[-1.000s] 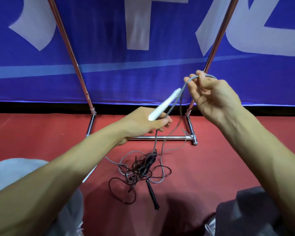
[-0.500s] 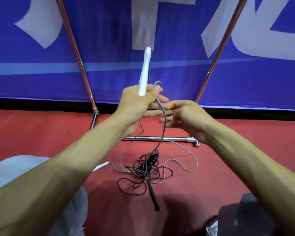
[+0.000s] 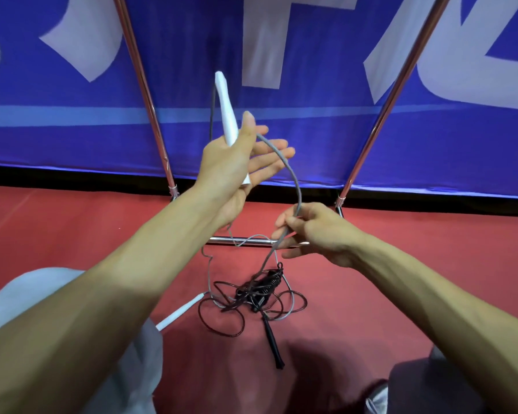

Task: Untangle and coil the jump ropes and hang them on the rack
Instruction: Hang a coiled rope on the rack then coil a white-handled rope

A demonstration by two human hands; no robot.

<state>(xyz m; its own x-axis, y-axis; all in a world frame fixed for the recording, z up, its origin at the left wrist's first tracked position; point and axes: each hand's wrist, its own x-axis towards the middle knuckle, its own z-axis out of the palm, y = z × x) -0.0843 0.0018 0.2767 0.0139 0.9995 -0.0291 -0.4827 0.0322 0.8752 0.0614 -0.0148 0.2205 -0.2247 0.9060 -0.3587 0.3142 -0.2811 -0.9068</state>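
Observation:
My left hand (image 3: 237,165) holds a white jump-rope handle (image 3: 226,115) upright, thumb clamping it to the palm while the fingers stretch out straight. The grey rope (image 3: 290,174) arcs from those fingers down to my right hand (image 3: 308,231), which pinches it. Below that hand the grey rope drops into a tangle (image 3: 260,291) on the red floor, knotted with a black rope. A black handle (image 3: 272,339) sticks out toward me. The second white handle (image 3: 180,312) lies on the floor at the left of the tangle.
The chrome rack stands behind the tangle: a left leg (image 3: 144,85), a right leg (image 3: 395,94) and a low base bar (image 3: 240,241). A blue banner (image 3: 311,130) hangs behind it. My knees (image 3: 126,354) frame the floor at both lower corners.
My right hand moved down and to the right, away from the left hand, drawing out an arc of grey rope. The left hand's fingers spread straight and the handle tilted slightly left.

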